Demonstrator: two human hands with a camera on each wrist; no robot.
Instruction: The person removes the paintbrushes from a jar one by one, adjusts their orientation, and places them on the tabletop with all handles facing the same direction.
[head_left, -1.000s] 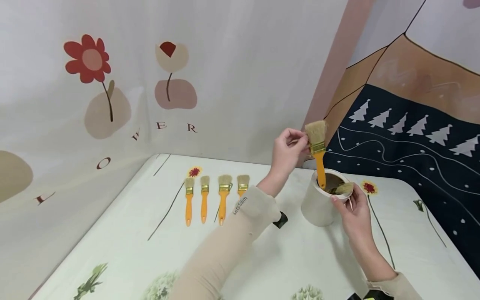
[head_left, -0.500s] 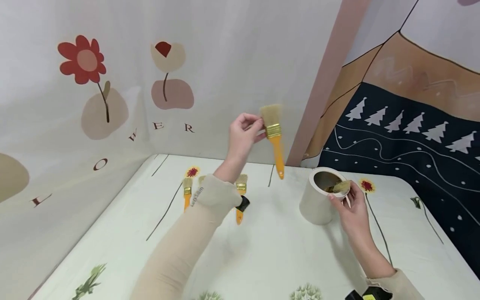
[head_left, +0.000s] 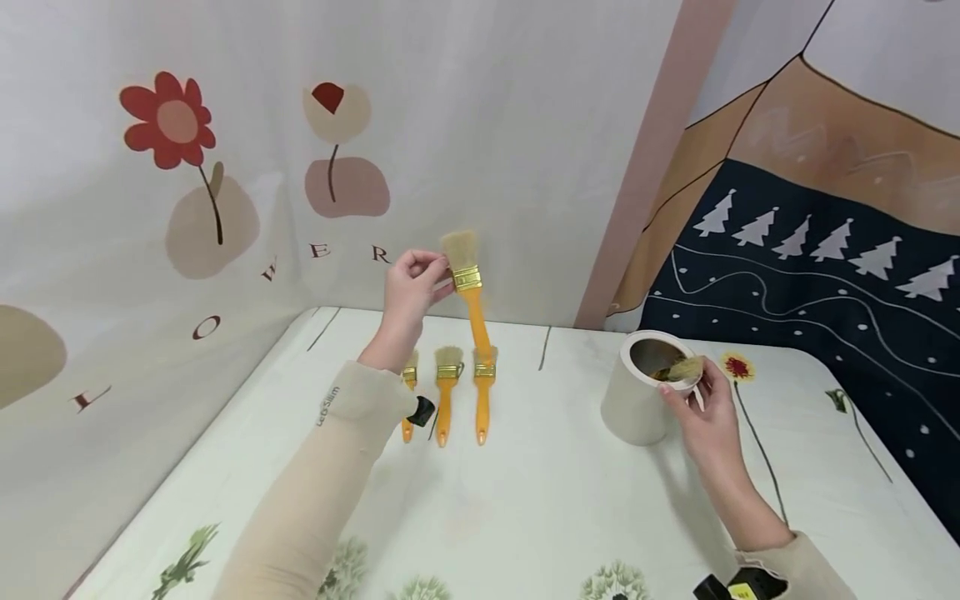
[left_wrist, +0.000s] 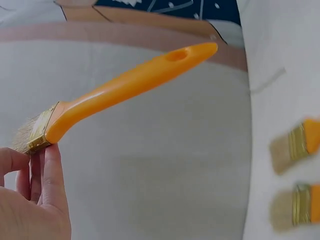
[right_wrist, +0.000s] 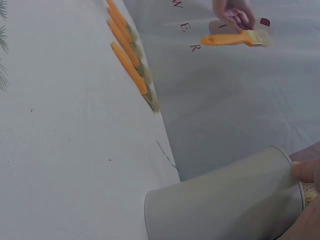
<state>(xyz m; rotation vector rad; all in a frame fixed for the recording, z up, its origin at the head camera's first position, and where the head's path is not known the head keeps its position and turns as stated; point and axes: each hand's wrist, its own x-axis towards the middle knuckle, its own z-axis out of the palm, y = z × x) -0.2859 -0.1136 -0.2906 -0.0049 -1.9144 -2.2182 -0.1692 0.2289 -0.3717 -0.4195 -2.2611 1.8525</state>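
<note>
My left hand [head_left: 411,287] pinches a wide paintbrush [head_left: 474,312] by its gold ferrule and the edge of its bristles. The brush is raised above the table, bristles up, its orange handle [left_wrist: 135,77] hanging down. Behind and below it lie other paintbrushes [head_left: 444,400] in a row, bristles toward the wall; my left arm covers part of that row. On the right, my right hand [head_left: 711,425] grips the rim of a whitish cylindrical canister [head_left: 633,408], thumb outside. Inside are more brushes, with one set of bristles [head_left: 686,369] leaning on the rim beside my fingers.
The table [head_left: 540,483] has a white cloth printed with flowers and stems. A pale printed curtain [head_left: 487,125] rises behind its far edge. To the right hangs a dark cloth [head_left: 825,308] with white trees.
My left hand has lifted the paintbrush out of the canister and carried it left, over the row of brushes. My right hand has stayed at the canister's rim.
</note>
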